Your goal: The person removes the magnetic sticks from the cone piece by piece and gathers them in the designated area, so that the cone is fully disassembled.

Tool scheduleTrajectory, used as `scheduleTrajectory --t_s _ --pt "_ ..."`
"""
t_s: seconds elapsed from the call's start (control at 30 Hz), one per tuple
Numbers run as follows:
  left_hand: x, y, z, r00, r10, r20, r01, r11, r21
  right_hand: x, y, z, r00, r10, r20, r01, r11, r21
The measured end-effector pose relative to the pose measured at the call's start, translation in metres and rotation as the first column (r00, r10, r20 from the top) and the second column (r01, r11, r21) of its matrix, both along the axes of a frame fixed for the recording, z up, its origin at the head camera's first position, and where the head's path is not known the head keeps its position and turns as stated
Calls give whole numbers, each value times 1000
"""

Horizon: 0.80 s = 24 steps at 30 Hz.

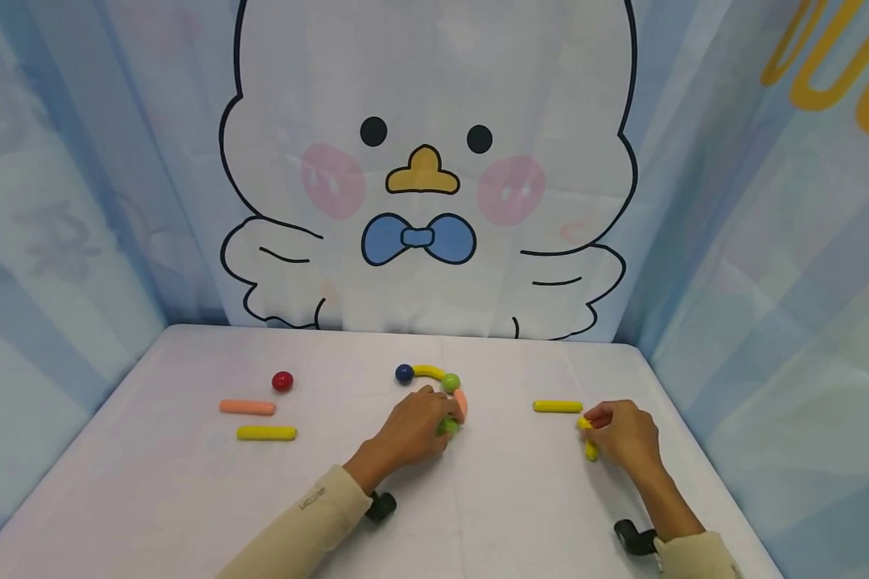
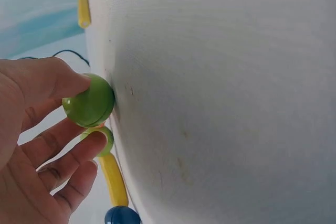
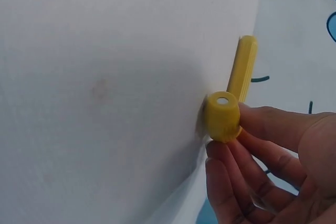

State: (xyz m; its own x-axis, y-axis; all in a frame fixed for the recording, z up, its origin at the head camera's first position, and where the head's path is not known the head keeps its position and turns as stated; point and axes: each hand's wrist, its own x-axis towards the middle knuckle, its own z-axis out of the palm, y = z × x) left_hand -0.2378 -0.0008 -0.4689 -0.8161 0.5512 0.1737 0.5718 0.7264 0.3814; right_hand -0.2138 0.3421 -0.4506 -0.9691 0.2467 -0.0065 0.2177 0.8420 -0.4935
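My left hand (image 1: 418,425) pinches a green ball (image 2: 90,100) between thumb and fingers, at the near end of a curved peach rod (image 1: 461,404). Beyond that rod, a lighter green ball (image 1: 450,383), a curved yellow rod (image 1: 428,371) and a dark blue ball (image 1: 404,373) continue in an arc. On the right, my right hand (image 1: 628,434) pinches a yellow rod (image 3: 222,118) close to the tabletop; its end shows a pale round spot, and fingers hide part of its length. A straight yellow rod (image 1: 558,407) lies just left of that hand.
At the left of the white table (image 1: 152,482) lie a red ball (image 1: 282,381), a straight peach rod (image 1: 248,408) and another straight yellow rod (image 1: 266,433). Printed curtains (image 1: 434,289) stand along the back and both sides.
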Motion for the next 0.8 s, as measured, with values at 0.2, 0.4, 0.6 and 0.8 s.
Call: scheduleTrajectory --t_s 0.2,0.4,0.6,0.8 --pt "0 -4 -1 999 24 42 -26 998 49 0 1 -1 1000 8 -9 -8 1000 1" --pt "0 -4 -3 996 74 42 -76 996 37 3 -18 1 991 25 -129 -19 999 47" --pt "1 -4 -4 995 86 41 -87 996 33 1 -52 4 962 123 -245 -128 992 -3" --pt "3 -5 -2 993 89 74 -92 995 40 -9 -87 2 950 203 -237 -228 970 -82"
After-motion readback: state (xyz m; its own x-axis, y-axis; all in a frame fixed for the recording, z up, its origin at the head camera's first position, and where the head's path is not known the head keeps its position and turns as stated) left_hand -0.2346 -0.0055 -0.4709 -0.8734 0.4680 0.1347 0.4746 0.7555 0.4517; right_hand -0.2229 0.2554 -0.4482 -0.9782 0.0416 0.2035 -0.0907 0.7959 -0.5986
